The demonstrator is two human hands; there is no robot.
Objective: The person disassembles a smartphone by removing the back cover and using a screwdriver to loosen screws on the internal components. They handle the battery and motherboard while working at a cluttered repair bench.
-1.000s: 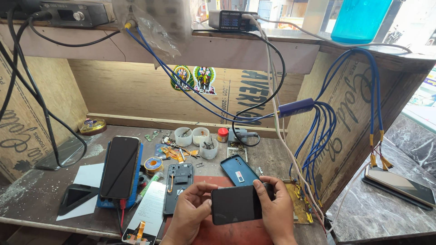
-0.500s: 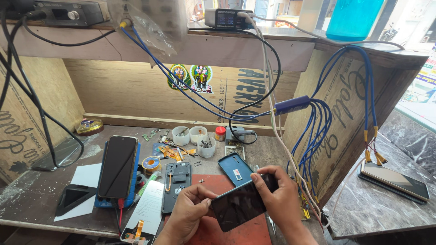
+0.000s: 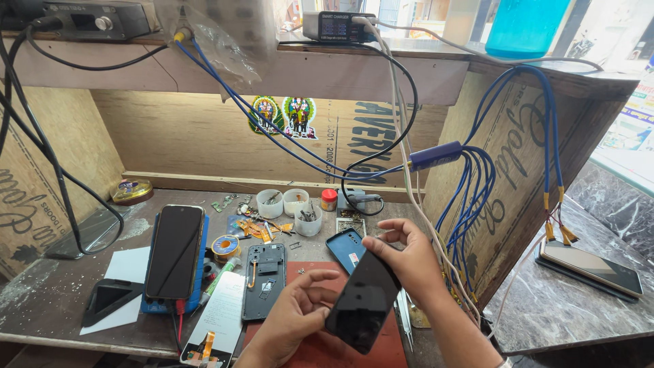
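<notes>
at the near edge of the worn wooden table point(image 3: 41, 300), both hands grip a glossy black slab-shaped smartphone point(image 3: 362, 301), tilted, above a red rubber work mat point(image 3: 320, 351). the left hand point(image 3: 296, 320) cups its lower left side with curled fingers; the right hand point(image 3: 409, 262) pinches its upper end. just left lies an opened black phone frame point(image 3: 264, 279), and behind the held phone a blue phone back cover point(image 3: 344, 247). farther left, a dark-screened phone rests on a blue pad point(image 3: 176, 251). beyond stand three small white plastic cups point(image 3: 294, 202) near dangling blue cables point(image 3: 477, 184).
</notes>
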